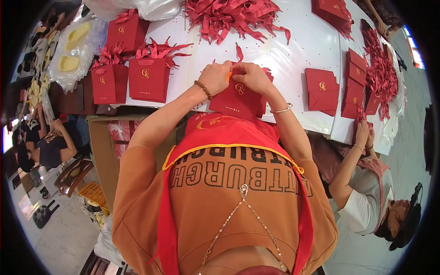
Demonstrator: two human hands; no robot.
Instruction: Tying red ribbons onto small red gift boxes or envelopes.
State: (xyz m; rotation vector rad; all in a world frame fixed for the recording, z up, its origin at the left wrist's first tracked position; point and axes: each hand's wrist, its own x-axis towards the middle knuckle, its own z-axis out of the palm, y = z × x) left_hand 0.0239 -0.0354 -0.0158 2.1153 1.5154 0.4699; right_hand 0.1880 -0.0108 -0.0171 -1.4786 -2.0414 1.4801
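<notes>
The white desk (302, 50) runs across the top of your view, and your work sits at its near edge, right in front of your chest. Toward the far edge lies a big heap of red ribbons (233, 16). Finished red gift bags (147, 79) with ribbon handles stand upright at the left end of the desk, and flat unthreaded bags (321, 89) lie toward the right, near where another person's hands (364, 135) are busy at the near right edge.

You hold a flat red paper bag (236, 98) over the near edge. Your left hand (214, 78) and right hand (251, 77) are both closed in a pinch at its top rim, fingertips almost touching, with one ribbon strand (239, 52) rising from between them. You seem to be threading that ribbon through a handle hole, though your fingers hide the hole itself. The next move calls for a steady pull through, keeping the rim flat so the paper does not tear.
</notes>
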